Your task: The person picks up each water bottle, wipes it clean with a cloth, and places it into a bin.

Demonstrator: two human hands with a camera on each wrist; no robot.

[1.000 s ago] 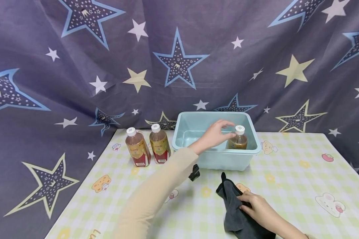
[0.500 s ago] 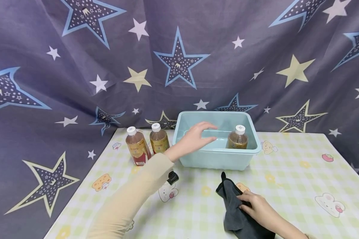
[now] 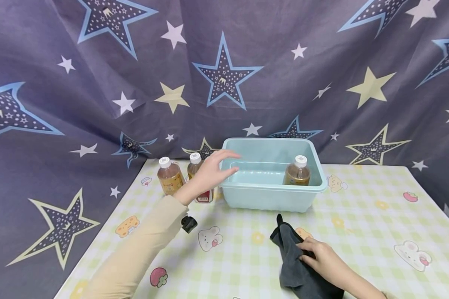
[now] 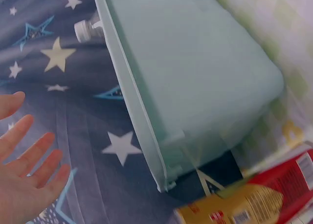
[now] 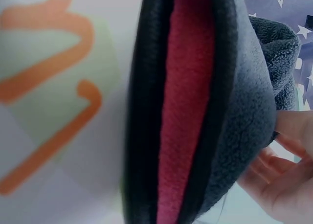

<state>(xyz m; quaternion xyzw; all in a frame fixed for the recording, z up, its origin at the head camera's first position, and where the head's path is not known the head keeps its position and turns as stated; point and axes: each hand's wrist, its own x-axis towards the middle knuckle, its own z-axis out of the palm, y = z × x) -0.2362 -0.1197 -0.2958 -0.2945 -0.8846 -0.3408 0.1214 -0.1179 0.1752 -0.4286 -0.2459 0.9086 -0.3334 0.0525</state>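
My left hand (image 3: 211,171) hangs in the air by the left end of a pale blue plastic bin (image 3: 271,200), its fingers spread and nothing held. Inside the bin, at the right, stands a white-capped bottle (image 3: 297,174) of brownish liquid. Two similar labelled bottles stand left of the bin: one bottle (image 3: 170,181) farther left, and another bottle (image 3: 204,197) partly behind my left hand. With curled fingers and thumb, my right hand (image 3: 321,261) grips a dark grey cloth (image 3: 303,280) on the table. Red fabric (image 5: 188,97) shows within the cloth's dark edging in the right wrist view.
A green-and-white checked tablecloth (image 3: 363,232) with cartoon prints covers the table. Behind it hangs a purple-blue curtain (image 3: 284,95) with stars. A small black device (image 3: 188,224) sits under my left wrist.
My left hand has moved left, away from the bottle in the bin, across the bin toward the two bottles outside. The right hand and the cloth have stayed put.
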